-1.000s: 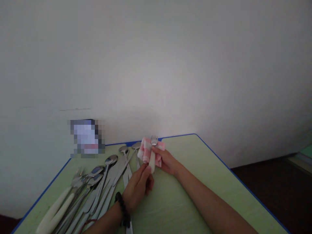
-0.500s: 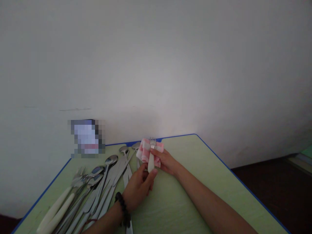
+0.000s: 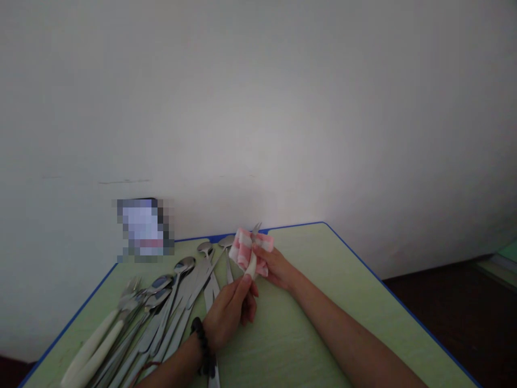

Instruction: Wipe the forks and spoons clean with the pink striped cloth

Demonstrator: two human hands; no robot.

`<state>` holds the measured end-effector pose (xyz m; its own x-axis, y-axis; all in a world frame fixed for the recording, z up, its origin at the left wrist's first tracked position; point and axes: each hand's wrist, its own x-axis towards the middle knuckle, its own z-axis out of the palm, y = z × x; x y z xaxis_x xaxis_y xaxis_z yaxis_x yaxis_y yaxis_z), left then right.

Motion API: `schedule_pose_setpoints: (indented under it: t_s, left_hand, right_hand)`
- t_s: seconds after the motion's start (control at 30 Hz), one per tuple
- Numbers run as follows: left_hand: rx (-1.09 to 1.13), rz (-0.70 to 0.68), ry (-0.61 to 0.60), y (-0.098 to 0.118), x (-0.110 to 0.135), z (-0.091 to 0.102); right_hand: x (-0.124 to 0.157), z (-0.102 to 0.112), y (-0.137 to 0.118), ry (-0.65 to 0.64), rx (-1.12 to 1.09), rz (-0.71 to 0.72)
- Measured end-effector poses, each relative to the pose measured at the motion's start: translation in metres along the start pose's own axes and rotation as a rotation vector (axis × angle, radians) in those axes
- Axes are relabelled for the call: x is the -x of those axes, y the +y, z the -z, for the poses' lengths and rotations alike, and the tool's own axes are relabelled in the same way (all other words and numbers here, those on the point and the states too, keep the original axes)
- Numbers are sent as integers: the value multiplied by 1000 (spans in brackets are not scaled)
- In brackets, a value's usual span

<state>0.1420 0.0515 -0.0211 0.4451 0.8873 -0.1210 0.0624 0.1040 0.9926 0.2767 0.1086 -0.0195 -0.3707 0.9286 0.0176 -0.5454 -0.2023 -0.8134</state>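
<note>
Between my hands is a fork (image 3: 252, 265) with a pale handle, its metal tines pointing up and away toward the wall. My left hand (image 3: 236, 302), with a dark beaded bracelet on the wrist, pinches the lower end of the handle. A pink-and-white cloth (image 3: 243, 249) lies behind and around the fork's neck. My right hand (image 3: 272, 263) grips cloth and fork together, its thumb on the upper handle; the fingers beneath are hidden by the cloth. Left of my left hand lie several metal spoons (image 3: 184, 264) and flat-handled pieces of cutlery.
The pale green table (image 3: 323, 302) has a blue edge and meets a white wall (image 3: 283, 118). Two more pale-handled forks (image 3: 91, 345) lie at the left. A blurred-out upright device (image 3: 143, 226) leans by the wall at the far left corner.
The fork has turned about its length, so its tines now show edge-on instead of flat. My left hand has shifted slightly at the handle end, and the cloth has moved a little.
</note>
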Motion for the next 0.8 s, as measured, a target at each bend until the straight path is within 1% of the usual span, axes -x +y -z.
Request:
schedule_pose_setpoints:
  t_s: [0.2,0.37,0.43,0.6,0.8]
  left_hand:
    - [-7,17,-18,-2,-1,2]
    - [-160,-57,-5,-4,-2,4]
    - [-214,-63,12,-3,-3,4]
    - [-233,-52,21,-4,-2,2]
    - [-255,-52,35,-6,-4,4]
  right_hand:
    - [2,-2,-1,-1,8,-7]
    - [1,0,1,3,22,-14]
    - [1,0,1,2,24,-10]
    - [1,-1,0,15,16,19]
    - [2,-1,0,-47,-5,9]
